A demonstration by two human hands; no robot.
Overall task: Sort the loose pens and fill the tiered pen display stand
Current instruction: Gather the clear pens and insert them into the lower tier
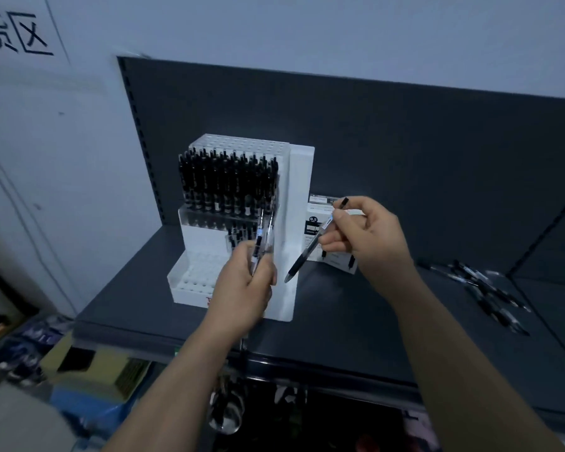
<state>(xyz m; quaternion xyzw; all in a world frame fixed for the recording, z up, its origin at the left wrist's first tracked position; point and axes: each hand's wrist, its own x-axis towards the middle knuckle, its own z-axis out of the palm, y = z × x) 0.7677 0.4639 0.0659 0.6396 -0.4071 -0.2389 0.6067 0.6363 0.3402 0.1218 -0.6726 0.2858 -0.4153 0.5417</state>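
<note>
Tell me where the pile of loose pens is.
In the head view, the loose pens lie on the dark shelf at far right, beyond the right hand.

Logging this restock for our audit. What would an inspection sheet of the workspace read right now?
Surface: dark grey shelf, loose pens lying at its right.
Job's things: white display stand, top tier full of black pens, lowest tier's visible holes empty; pen box beside it.
Clutter: packaged goods below the shelf, blurred.
Hands: left hand grips a bunch of pens upright; right hand pinches a single pen, tip down-left.
Cables: nothing seen.
Surroundings: pale wall, printed sign upper left.
</note>
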